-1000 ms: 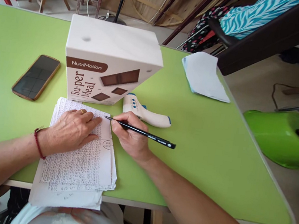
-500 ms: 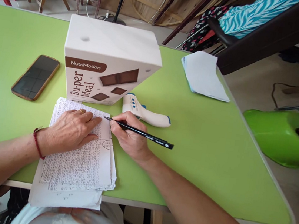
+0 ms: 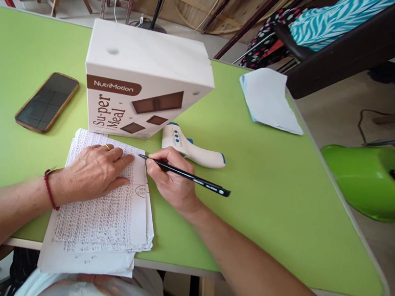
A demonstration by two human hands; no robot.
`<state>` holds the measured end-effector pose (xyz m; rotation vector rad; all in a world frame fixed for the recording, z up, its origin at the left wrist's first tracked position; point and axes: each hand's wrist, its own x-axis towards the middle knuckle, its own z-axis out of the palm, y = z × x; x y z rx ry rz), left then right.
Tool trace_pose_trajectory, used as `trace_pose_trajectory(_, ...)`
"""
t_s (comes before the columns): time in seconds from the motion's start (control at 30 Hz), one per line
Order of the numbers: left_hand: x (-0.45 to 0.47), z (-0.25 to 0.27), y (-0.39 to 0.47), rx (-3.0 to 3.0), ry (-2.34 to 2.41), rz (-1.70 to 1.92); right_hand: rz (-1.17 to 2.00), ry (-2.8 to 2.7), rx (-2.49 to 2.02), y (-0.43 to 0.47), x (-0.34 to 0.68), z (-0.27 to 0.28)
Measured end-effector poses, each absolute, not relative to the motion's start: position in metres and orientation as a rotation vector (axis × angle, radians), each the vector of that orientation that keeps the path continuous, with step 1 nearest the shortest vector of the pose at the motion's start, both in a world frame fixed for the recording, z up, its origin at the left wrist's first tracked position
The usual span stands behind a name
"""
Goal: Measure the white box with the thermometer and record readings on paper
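My left hand (image 3: 99,170) lies flat across a stack of handwritten paper sheets (image 3: 108,223), its fingers stretched toward the upper right edge. A ring and a red cord bracelet (image 3: 50,190) are on that hand and wrist. In my right hand (image 3: 174,179) a black pen (image 3: 196,180) is pinched, its tip at the right edge of the top sheet, near my left fingertips. Dense rows of small writing cover the page. Just beyond my right hand lies a white and blue infrared thermometer (image 3: 193,150).
A tall white NutriMotion box (image 3: 148,56) stands right behind the papers. To the left lies a phone (image 3: 46,102) on the green table (image 3: 267,203). Folded white paper (image 3: 269,99) rests at the far right edge. Beyond that edge is a green bin (image 3: 359,179).
The pen and right hand have shifted very slightly to the right. My left hand and the papers have stayed in place.
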<state>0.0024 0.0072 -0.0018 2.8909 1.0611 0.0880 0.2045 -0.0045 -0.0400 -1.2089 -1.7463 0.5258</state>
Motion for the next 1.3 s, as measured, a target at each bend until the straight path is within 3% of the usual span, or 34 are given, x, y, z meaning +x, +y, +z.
trace_pose_trajectory(1.3, 0.0011, -0.0012, 0.0066, 2.875, 1.058, 0.032, 0.481, -1.7, -1.174, -0.0035, 0.205, -0.0391)
